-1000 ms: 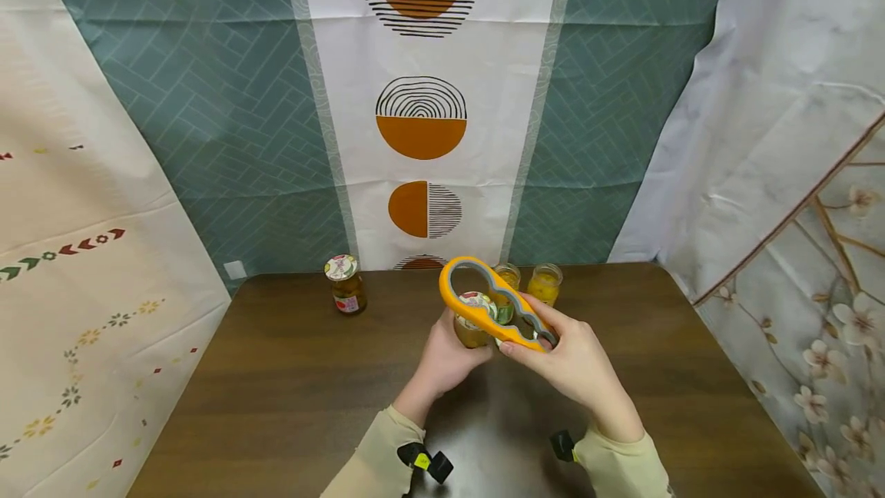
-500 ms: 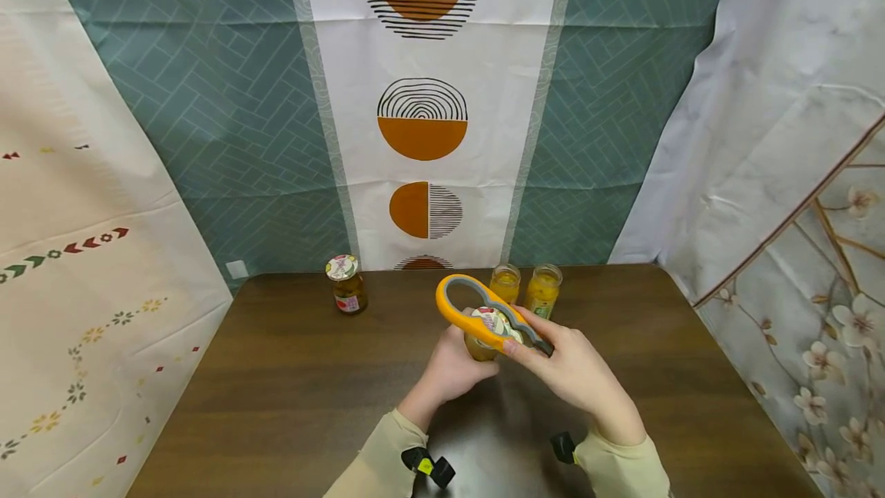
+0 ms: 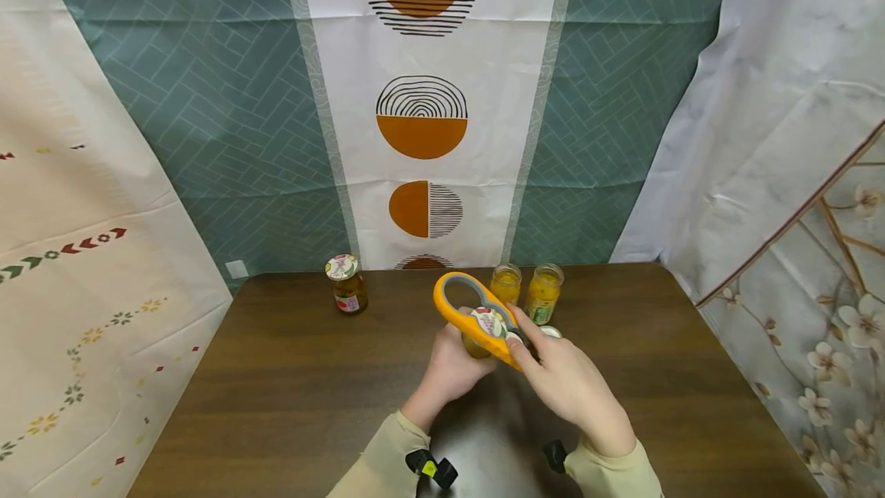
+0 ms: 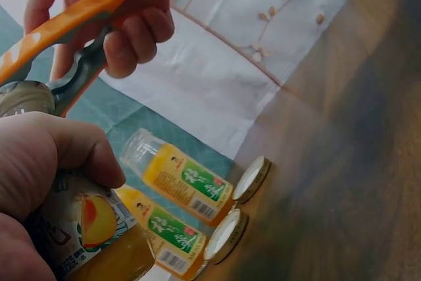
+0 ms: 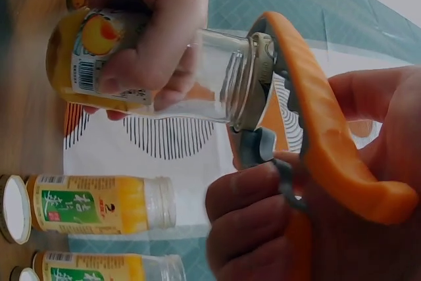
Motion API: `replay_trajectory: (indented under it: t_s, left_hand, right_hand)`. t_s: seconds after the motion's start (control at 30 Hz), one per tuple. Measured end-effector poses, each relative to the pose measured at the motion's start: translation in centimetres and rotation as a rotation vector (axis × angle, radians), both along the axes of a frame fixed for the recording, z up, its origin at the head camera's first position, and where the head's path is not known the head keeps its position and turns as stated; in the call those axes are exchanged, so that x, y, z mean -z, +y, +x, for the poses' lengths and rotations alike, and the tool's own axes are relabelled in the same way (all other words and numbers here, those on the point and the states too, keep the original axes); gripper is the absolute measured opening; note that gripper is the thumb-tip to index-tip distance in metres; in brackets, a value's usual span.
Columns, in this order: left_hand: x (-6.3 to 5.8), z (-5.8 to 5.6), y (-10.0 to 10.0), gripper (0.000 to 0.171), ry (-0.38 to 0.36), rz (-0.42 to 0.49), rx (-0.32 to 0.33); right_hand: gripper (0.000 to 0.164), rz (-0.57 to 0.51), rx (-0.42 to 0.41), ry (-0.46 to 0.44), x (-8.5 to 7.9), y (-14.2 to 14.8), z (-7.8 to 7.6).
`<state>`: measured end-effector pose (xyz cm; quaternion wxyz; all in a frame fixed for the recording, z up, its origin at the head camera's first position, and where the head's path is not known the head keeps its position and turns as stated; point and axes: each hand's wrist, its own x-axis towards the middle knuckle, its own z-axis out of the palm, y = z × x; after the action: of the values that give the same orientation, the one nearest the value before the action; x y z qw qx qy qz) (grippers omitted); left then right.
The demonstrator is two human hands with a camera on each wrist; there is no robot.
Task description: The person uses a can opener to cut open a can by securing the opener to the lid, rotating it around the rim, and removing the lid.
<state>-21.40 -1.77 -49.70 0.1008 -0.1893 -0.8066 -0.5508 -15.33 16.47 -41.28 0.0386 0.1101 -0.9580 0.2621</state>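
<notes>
Found the left hand (image 3: 456,365) wrapped round a clear glass jar (image 5: 214,70) with a peach-printed label, fingers curled firmly against the side. Located that jar near mid-table, roughly upright, with a white, printed metal lid (image 3: 489,321) on its mouth. Could not confirm contact between its base and the brown wood-grain table (image 3: 311,390). Saw the right hand (image 3: 570,379) gripping an orange-and-grey plastic jar opener (image 5: 312,90) by its handle end, fingers and thumb bent over both arms. Noted the toothed grey inner edges around the lid, set against its rim. Recorded two lidless glass jars holding yellow contents at the far right: a left jar (image 3: 506,285) and a right jar (image 3: 541,297). Observed two round metal lids (image 4: 252,179), white faces upward, just beside the jar bases. Logged a brown-filled glass jar (image 3: 346,288), lidded and upright, at the far left.
</notes>
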Motion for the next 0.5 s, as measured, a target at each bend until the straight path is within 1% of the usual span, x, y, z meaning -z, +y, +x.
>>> replay_trajectory:
  t_s: [0.07,0.2,0.27,0.3,0.37,0.47,0.5]
  left_hand:
    - [0.02,0.13,0.17,0.065,0.004,0.002,0.000]
    - [-0.07,0.41,0.48,0.064,0.014,0.004,0.016]
    - [-0.13,0.49,0.61,0.064,0.022,0.003,0.015]
    - [-0.14,0.50,0.67,0.064,0.026,-0.004,0.009]
    - [-0.17,0.49,0.79,0.064,0.035,-0.017,-0.003]
    - [-0.20,0.44,0.81,0.063,0.045,-0.041,-0.024]
    - [-0.22,0.43,0.82,0.062,0.047,-0.052,-0.027]
  right_hand:
    - [0.056,-0.005,-0.012,-0.039,0.11,0.02,0.01]
    - [0.059,-0.085,-0.013,-0.179,0.30,-0.02,-0.10]
    - [0.060,-0.110,-0.002,-0.210,0.33,-0.12,-0.20]
    - [0.061,-0.109,0.006,-0.207,0.34,-0.17,-0.25]
    - [0.065,-0.059,0.011,-0.144,0.40,-0.32,-0.39]
    - [0.084,0.025,0.039,-0.061,0.59,-0.60,-0.45]
    - [0.091,0.044,0.053,-0.053,0.64,-0.69,-0.42]
